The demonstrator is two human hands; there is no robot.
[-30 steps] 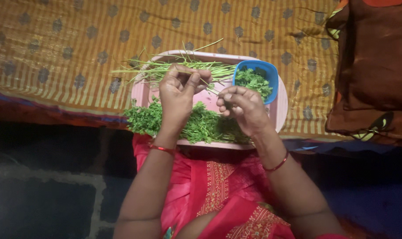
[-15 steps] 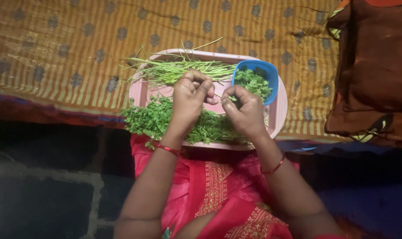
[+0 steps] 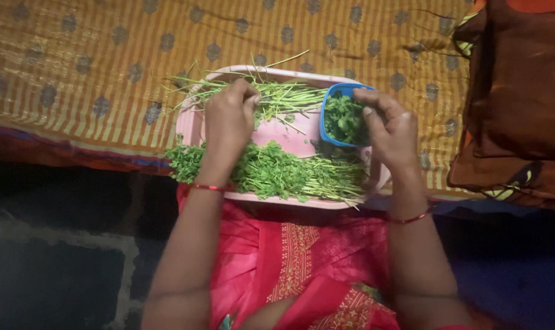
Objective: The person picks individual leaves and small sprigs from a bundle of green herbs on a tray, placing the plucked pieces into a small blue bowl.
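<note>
Striped cloth (image 3: 76, 61) carries pink tray (image 3: 189, 125). Left hand (image 3: 228, 119) closes on bare stems (image 3: 289, 95); right hand (image 3: 390, 125), fingers bunched, grip unclear, hovers over blue bowl (image 3: 326, 107) of leaves. Leafy sprigs (image 3: 271, 171) likely light, limp, easily bruised: pinch the stalk
</note>
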